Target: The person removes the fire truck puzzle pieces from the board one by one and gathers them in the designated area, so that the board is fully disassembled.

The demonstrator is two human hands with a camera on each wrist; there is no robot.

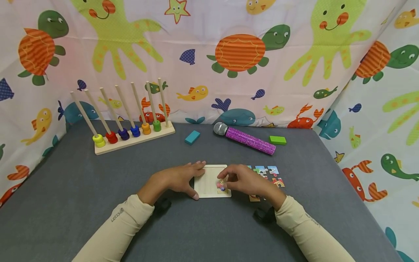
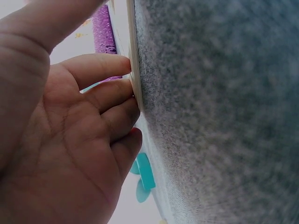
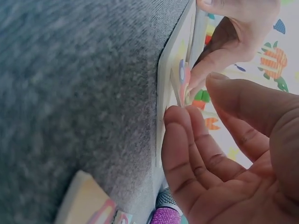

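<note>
A shallow wooden puzzle tray [image 1: 207, 182] lies on the grey table. My left hand [image 1: 181, 177] rests at its left side, fingers spread, thumb by the near edge; in the left wrist view its fingertips touch the tray's rim [image 2: 134, 51]. Over the tray's right part, my right hand [image 1: 243, 179] holds a small colourful puzzle piece [image 1: 221, 186] at its fingertips. The right wrist view shows this piece [image 3: 182, 74] tilted against the tray, beside the bent fingers [image 3: 177, 135]. Several loose picture pieces [image 1: 272, 170] lie right of the tray, partly hidden under the right hand and forearm.
A wooden peg stand [image 1: 137, 136] with coloured rings stands at the back left. Behind the tray lie a teal block [image 1: 192, 137], a glittery purple microphone [image 1: 250, 141] and a green block [image 1: 277, 140]. A sea-animal curtain [image 1: 196, 72] hangs behind the table.
</note>
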